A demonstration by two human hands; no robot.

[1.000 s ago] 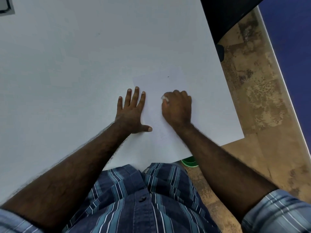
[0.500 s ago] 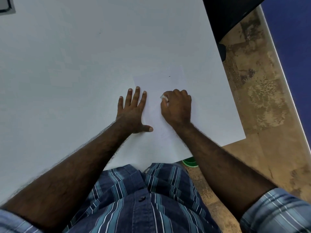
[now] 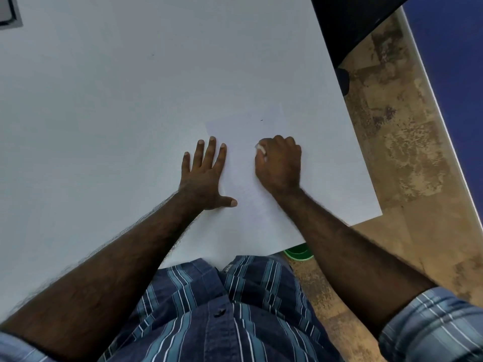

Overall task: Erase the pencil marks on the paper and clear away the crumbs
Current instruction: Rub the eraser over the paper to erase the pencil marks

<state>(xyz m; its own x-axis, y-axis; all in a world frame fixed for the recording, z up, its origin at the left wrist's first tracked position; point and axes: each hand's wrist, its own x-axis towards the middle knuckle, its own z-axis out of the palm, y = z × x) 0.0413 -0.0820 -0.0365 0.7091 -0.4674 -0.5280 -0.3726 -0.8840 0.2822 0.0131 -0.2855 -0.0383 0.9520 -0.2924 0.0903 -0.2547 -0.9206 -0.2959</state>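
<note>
From the head camera I see the paper (image 3: 245, 178) lying on the white table (image 3: 104, 113), near its front edge. My left hand (image 3: 206, 176) presses flat on the sheet's left side, fingers straight and spread. My right hand (image 3: 279, 163) curls around a white eraser (image 3: 260, 149), held down on the paper.

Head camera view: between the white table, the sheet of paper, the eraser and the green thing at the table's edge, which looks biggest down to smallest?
1. White table
2. Sheet of paper
3. Green thing, partly hidden by the table and farther away, so unsure
4. Eraser, mostly covered by the right hand
</note>
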